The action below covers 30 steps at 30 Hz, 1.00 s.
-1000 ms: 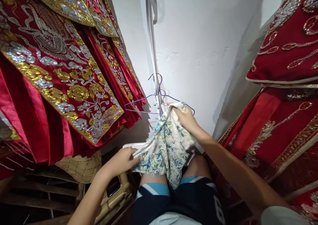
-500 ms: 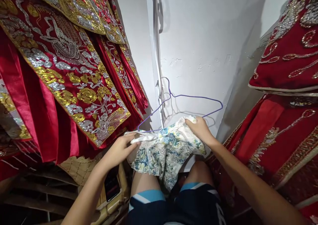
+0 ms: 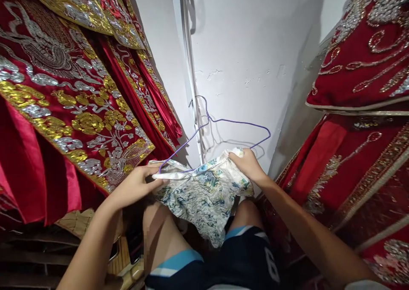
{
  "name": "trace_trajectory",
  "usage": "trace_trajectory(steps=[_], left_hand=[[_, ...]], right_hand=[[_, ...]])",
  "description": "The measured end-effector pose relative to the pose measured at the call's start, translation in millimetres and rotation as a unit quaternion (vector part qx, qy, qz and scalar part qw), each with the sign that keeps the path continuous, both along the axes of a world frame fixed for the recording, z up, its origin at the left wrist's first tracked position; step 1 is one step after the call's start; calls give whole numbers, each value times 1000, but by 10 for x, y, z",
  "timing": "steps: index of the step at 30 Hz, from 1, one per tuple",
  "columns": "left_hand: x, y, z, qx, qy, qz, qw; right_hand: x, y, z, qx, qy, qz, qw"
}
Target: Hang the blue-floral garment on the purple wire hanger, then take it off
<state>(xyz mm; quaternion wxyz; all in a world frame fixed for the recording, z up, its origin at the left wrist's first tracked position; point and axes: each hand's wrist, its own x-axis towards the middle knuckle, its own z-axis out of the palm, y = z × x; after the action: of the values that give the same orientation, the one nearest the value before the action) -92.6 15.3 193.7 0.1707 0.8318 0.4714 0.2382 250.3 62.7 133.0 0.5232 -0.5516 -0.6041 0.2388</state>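
A white garment [image 3: 204, 192] with a blue, green and yellow floral print is spread between my two hands above my knees. My left hand [image 3: 137, 183] grips its upper left edge, where a white strap or band shows. At the upper right edge, the fingers of my right hand [image 3: 245, 162] are closed on the fabric. A purple wire hanger [image 3: 236, 122] stands upright against the wall, its hook at the top. The hanger's left end is inside the garment's opening by my left hand; its right end is outside, just above my right hand.
Red costumes [image 3: 86, 106] with gold and silver embroidery hang close on the left. More red beaded clothing [image 3: 361, 72] hangs on the right. A white wall [image 3: 243, 47] stands ahead, with a cable running down it. Bamboo furniture [image 3: 121, 264] is at lower left, beside my leg.
The garment's left opening has been drawn up around the hanger's left end, and its neckline is stretched wider. The view has shifted slightly to the right.
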Motion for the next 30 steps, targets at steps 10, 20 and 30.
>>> trace_trajectory(steps=[10,20,30], left_hand=[[154,52,156,59,-127,47,989],[382,454,168,-151,-297,45,942],[394,496,215,-243,-365,55,897]], right_hand=[[-115,-40,-1,-26,57,44,997],[149,-134,42,133,65,104,983],[730,461,362,0,0,19,1000]])
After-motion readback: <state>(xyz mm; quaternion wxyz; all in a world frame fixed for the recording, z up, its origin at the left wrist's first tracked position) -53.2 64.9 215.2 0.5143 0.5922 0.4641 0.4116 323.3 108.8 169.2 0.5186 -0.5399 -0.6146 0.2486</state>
